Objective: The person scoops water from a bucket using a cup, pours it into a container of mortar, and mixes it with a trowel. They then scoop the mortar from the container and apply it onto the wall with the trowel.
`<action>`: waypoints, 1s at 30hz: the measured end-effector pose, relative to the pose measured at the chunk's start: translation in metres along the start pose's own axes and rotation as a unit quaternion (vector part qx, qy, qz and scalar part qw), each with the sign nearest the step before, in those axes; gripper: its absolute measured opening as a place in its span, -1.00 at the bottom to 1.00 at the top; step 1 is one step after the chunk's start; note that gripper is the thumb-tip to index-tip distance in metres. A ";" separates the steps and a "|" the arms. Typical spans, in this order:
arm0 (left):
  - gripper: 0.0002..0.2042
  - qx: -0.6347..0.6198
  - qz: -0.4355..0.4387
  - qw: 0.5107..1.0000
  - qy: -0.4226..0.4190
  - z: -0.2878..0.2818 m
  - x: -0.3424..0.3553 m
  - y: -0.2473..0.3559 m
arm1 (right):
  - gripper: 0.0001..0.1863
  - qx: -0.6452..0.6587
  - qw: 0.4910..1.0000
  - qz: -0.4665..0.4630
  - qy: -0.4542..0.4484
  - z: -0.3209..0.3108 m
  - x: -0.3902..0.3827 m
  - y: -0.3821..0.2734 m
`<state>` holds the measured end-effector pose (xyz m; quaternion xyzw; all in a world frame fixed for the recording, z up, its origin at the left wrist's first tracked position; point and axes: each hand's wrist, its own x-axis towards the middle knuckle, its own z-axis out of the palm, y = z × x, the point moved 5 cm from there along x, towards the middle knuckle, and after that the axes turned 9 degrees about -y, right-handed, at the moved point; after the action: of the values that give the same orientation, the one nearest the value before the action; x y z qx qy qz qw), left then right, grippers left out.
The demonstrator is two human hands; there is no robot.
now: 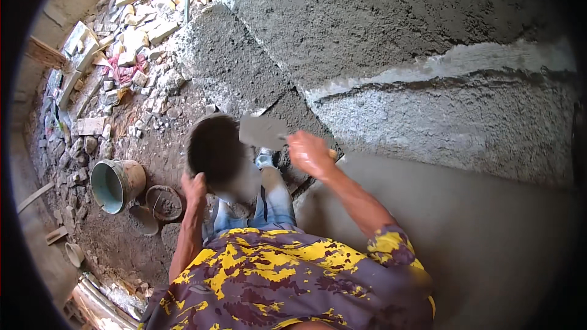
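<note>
The left hand [194,188] has its fingers curled onto the near left edge of a deep, round grey container with a dark interior [215,150], which is tilted in front of the person's legs. The right hand [310,154] is closed around the handle of a flat, roughly rectangular grey trowel [263,132]. Its blade reaches left to the container's right edge; whether they touch cannot be told. Beyond the trowel rises a wall of rough grey plaster [391,18], crossed by a paler, uneven band [452,66]. On the brown dirt floor [122,241] to the left, a large bucket with a pale green inside [110,188] lies tipped, near a small round dark tub [165,203]. Broken pale masonry rubble [131,40] covers the ground farther off.
</note>
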<state>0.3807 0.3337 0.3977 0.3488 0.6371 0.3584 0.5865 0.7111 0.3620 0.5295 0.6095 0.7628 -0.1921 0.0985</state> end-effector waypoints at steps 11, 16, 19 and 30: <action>-0.51 -0.031 0.030 0.993 -0.108 -0.026 -0.001 0.042 | -0.68 0.149 0.984 0.051 -0.086 0.105 -0.005 -0.068; -0.52 -0.021 -0.037 0.999 0.014 -0.078 -0.007 0.014 | -0.74 0.104 0.994 -0.037 -0.001 0.095 0.030 -0.124; -0.55 -0.078 -0.054 0.991 0.090 -0.122 -0.020 -0.033 | -0.73 0.185 0.958 -0.216 0.025 0.059 0.049 -0.181; -0.53 -0.003 -0.105 0.935 0.338 -0.180 -0.079 -0.074 | -0.64 0.433 0.786 -0.406 -0.173 0.031 0.201 0.127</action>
<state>0.2053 0.2195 0.3827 0.1363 0.8299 0.3930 0.3717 0.7834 0.5512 0.4021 0.1792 0.7466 -0.6268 -0.1325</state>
